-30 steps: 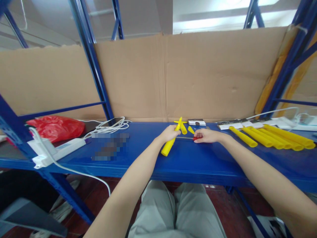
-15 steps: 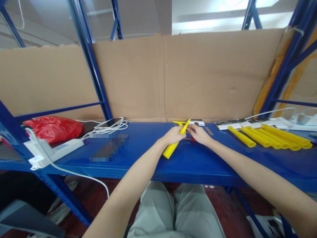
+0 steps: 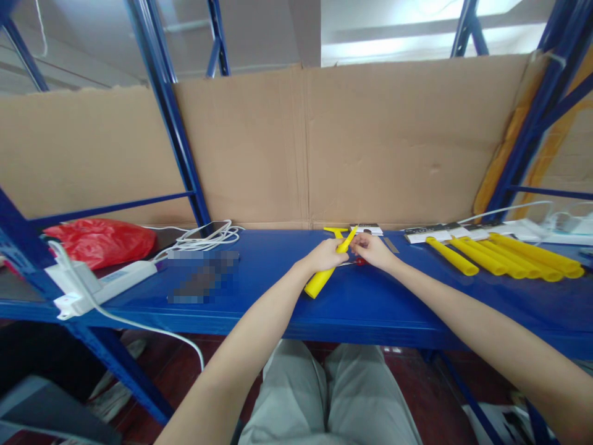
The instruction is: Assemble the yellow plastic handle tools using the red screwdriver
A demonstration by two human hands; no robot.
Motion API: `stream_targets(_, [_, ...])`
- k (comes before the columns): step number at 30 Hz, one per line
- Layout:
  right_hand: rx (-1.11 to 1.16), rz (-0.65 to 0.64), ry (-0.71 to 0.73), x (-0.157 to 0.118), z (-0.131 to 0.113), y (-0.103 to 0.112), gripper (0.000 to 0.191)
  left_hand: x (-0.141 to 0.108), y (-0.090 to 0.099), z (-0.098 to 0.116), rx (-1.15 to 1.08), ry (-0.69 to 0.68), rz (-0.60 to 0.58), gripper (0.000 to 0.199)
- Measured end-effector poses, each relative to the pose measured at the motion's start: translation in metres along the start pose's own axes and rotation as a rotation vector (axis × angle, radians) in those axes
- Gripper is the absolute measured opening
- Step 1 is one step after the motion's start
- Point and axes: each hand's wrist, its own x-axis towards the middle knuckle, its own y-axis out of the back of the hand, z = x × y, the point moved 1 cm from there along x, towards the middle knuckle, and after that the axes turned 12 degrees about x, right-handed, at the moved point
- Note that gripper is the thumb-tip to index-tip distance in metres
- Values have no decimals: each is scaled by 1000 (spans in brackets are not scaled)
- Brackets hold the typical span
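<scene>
Left hand (image 3: 330, 253): clamping yellow piece (image 3: 320, 282). Right hand (image 3: 371, 249): sitting at piece's two o'clock, hold unclear. Any slackening: risking slippage.

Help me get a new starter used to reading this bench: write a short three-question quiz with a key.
1. Multiple choice: what does the left hand grip?
A) a red plastic bag
B) a tapered yellow tube
C) a white cable

2. True or false: the row of yellow tubes lies farther right than the right hand.

3. Fill in the blank: the handle of the thin-shafted tool at the right hand is ____ in colour.

Key: 1. B; 2. True; 3. red
</scene>
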Motion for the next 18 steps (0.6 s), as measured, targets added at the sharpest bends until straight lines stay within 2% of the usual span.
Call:
stream_targets(4, [-136,-23,35,-2,-5,2,5,1,-1,-1,-1,11,-19,29])
stream_targets(11, [-619,-128,174,-8,-33,9,11,1,-1,1,-29,53,-49,24])
stream_targets(18, [-726,-174,239,-6,-36,11,9,0,-1,2,-52,54,-52,23])
